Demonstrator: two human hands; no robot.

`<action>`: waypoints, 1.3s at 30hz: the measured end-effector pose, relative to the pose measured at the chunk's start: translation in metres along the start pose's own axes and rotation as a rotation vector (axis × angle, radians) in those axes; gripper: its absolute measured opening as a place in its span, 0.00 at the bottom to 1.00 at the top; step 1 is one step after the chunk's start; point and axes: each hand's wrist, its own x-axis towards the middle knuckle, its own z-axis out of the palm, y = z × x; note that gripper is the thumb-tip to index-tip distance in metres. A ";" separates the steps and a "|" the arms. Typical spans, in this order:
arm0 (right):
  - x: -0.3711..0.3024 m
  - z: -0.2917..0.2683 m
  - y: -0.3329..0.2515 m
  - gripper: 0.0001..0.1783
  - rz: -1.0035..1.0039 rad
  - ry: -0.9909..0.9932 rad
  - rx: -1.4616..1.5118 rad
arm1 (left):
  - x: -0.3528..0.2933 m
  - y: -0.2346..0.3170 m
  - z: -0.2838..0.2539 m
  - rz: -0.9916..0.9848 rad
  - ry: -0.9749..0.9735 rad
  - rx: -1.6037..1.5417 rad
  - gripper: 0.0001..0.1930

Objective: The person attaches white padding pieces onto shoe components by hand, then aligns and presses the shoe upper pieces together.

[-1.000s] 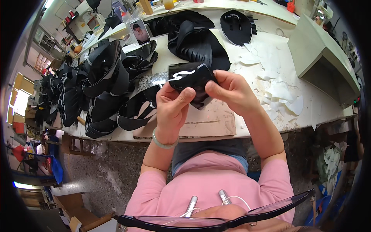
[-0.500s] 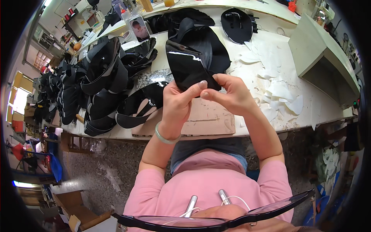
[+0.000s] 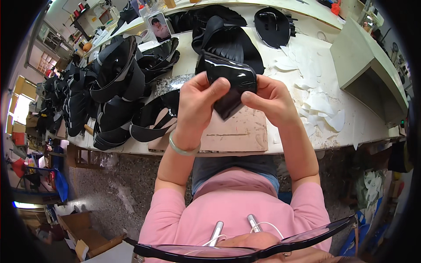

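Observation:
Between my hands is a glossy black patent-leather piece [image 3: 232,81], which looks like a shoe upper, curved over with its lower corner hanging down. My left hand [image 3: 196,103] pinches its left side, thumb on top and fingers behind. On its right side, my right hand [image 3: 275,98] grips the edge between thumb and fingers. Just beyond lies a heap of matte black pieces [image 3: 239,44]; whether it touches the held piece I cannot tell. Left of my left hand rests a strap-shaped glossy black upper [image 3: 151,116]. Under my hands is a pinkish cutting board [image 3: 232,133].
Several black uppers [image 3: 116,72] are piled along the left of the white table [image 3: 184,48]. A phone [image 3: 159,27] leans at the back. An oval black piece [image 3: 272,27] lies at the back right, white scraps [image 3: 318,103] nearer. A grey-green open box [image 3: 370,65] stands at right.
The piece has been folded over and turned in my hands, its lower corner now pointing toward me. My hands have moved apart, the left one to the left and the right one to the right.

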 end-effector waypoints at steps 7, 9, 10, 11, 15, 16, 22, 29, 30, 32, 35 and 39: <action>0.011 0.011 -0.012 0.12 -0.047 0.187 -0.110 | 0.009 0.006 0.006 -0.007 0.000 -0.097 0.13; 0.014 0.011 -0.012 0.12 -0.019 0.128 -0.185 | 0.015 0.010 0.009 0.003 0.036 -0.117 0.14; 0.015 0.009 -0.011 0.12 -0.019 0.129 -0.186 | 0.018 0.010 0.008 0.003 0.035 -0.118 0.14; 0.015 0.009 -0.009 0.12 -0.031 0.104 -0.169 | 0.021 0.011 0.007 -0.036 0.034 -0.125 0.15; 0.017 0.011 -0.007 0.12 -0.115 0.215 -0.229 | 0.008 0.003 0.004 -0.060 0.033 0.013 0.16; 0.018 0.010 -0.006 0.12 -0.149 0.274 -0.256 | 0.001 0.002 0.007 -0.029 0.049 0.115 0.16; 0.019 0.013 -0.002 0.12 -0.104 0.126 -0.056 | 0.013 -0.001 0.003 0.170 0.101 0.332 0.16; 0.025 -0.001 0.006 0.13 0.081 0.133 -0.201 | 0.016 -0.013 -0.017 -0.193 -0.002 -0.029 0.15; 0.025 -0.002 0.003 0.13 0.083 0.135 -0.201 | 0.009 -0.014 -0.016 -0.196 -0.002 -0.031 0.15; 0.025 -0.003 -0.001 0.13 0.150 0.183 -0.265 | -0.001 -0.016 -0.018 -0.240 0.010 0.070 0.15; 0.025 -0.003 0.010 0.14 0.155 0.131 -0.252 | 0.004 -0.028 -0.028 -0.125 0.056 0.192 0.13; 0.028 -0.007 0.021 0.14 0.136 0.139 -0.262 | -0.002 -0.029 -0.029 -0.214 0.103 0.141 0.15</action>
